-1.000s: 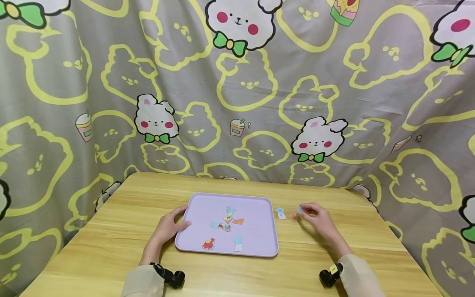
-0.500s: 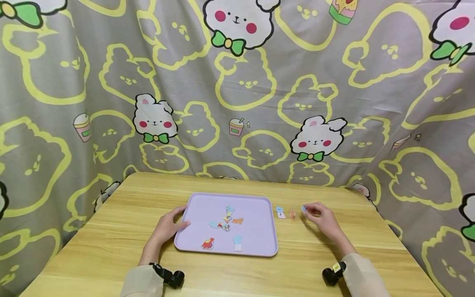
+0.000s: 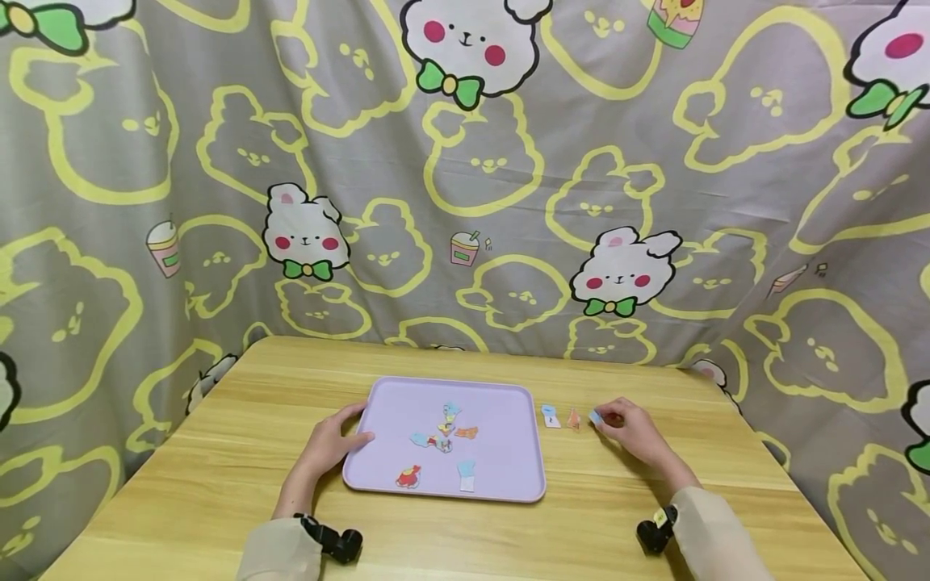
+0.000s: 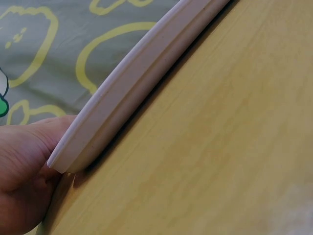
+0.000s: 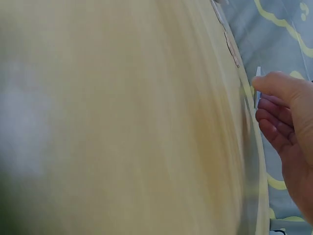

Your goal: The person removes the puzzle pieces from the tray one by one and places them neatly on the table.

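Note:
A purple tray (image 3: 508, 452) lies on the table, its left rim held by my left hand (image 3: 330, 440) with the thumb over the edge. In the left wrist view the tray's pale side wall (image 4: 117, 93) runs up from that hand. Off the tray's right side, my right hand (image 3: 630, 429) pinches a small flat blue piece (image 3: 595, 417) between thumb and fingertips. Seen edge-on in the right wrist view, the thin piece (image 5: 257, 88) stands up from the fingers. Just left of that hand, an orange cut-out (image 3: 574, 420) and a blue-and-white cut-out (image 3: 550, 416) lie on the table.
Several coloured cut-outs lie on the tray, among them a red one (image 3: 408, 477), a blue-and-white one (image 3: 467, 476) and an orange one (image 3: 467, 433). A patterned curtain (image 3: 392, 186) hangs behind the wooden table (image 3: 465, 537).
My right hand has moved a little to the right with the blue piece, away from the orange cut-out, which shows fully now. My left hand stays on the tray.

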The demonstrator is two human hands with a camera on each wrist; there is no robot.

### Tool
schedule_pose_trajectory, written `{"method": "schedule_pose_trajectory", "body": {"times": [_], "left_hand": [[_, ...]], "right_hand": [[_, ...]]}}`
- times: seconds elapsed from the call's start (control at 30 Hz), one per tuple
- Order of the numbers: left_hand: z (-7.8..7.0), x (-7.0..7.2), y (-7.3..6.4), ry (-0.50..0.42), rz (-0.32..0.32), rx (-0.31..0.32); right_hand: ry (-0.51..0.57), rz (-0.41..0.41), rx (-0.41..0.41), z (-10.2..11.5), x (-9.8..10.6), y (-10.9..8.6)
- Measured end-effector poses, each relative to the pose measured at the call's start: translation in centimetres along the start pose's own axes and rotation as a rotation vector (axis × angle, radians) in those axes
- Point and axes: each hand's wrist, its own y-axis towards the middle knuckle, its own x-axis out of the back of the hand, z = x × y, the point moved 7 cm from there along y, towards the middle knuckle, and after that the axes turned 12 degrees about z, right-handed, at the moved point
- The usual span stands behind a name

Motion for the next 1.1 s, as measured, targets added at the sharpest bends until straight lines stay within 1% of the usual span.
{"method": "schedule_pose_trajectory", "body": {"times": [0.3, 0.47, 0.67, 0.77, 0.93, 1.03, 1.1], "left_hand": [[0.0, 0.0, 0.1, 0.0, -0.002, -0.004], [0.1, 0.1, 0.2, 0.001, -0.005, -0.005], [0.1, 0.0, 0.1, 0.001, -0.005, -0.002], [0.1, 0.0, 0.1, -0.002, -0.004, 0.004], [0.1, -0.1, 0.1, -0.008, -0.003, 0.009], [0.1, 0.0, 0.2, -0.009, -0.004, 0.011], [0.2, 0.0, 0.2, -0.01, -0.006, 0.011]], "right_hand": [[-0.081, 0.096, -0.021, 0.2, -0.2, 0.3], [-0.104, 0.122, -0.012, 0.6, -0.2, 0.5], [-0.106, 0.148, -0.006, 0.6, -0.5, 0.4], [-0.106, 0.14, 0.0, 0.4, -0.5, 0.3], [-0.091, 0.071, 0.008, 0.5, -0.2, 0.0], [-0.064, 0.023, 0.023, 1.0, -0.1, -0.1], [-0.048, 0.01, 0.044, 1.7, -0.3, -0.1]]}}
